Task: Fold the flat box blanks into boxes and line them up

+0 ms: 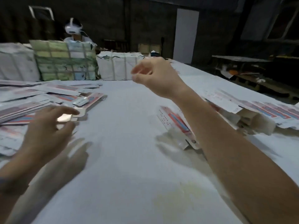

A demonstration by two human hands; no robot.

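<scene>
A loose heap of flat box blanks [37, 97], white with red and blue print, covers the left side of the table. My left hand [48, 126] hovers at the heap's near edge, fingers spread toward the end flap of one blank [80, 113]; it holds nothing. My right hand [153, 76] is raised above the table's middle with fingers loosely curled and empty. A folded box [176, 122] lies just left of my right forearm. More folded boxes [258, 110] lie in a row along the right side.
Wrapped bundles [64, 62] stand along the table's far edge, with a second person in a white headset [72, 28] behind them. The white table cover [129, 159] stretches between my arms. Dark shelving [242, 65] is off to the right.
</scene>
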